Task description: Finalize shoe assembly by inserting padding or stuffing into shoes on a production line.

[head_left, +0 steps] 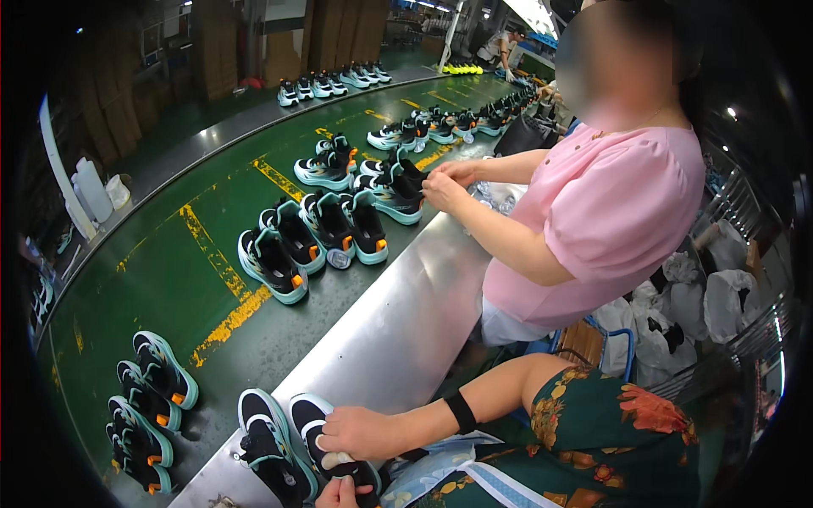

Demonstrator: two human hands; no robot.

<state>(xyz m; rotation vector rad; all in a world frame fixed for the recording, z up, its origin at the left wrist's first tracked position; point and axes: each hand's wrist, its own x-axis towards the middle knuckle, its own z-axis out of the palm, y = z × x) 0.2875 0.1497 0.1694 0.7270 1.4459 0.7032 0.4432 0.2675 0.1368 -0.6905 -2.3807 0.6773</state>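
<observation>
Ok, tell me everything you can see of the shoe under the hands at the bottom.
The shoe is a black sneaker with a white and teal sole edge, seemingly mesh and rubber. It lies on the metal ledge beside its twin, toe pointing away. The right hand rests over its middle, fingers pressing something white at the opening; the left hand touches its heel end. Its heel is hidden.

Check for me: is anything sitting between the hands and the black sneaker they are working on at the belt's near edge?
Nothing visible is. The right hand rests directly on the black sneaker, and the left hand touches its lower end at the frame's bottom edge. Its mate lies beside it on the left, not between.
</observation>
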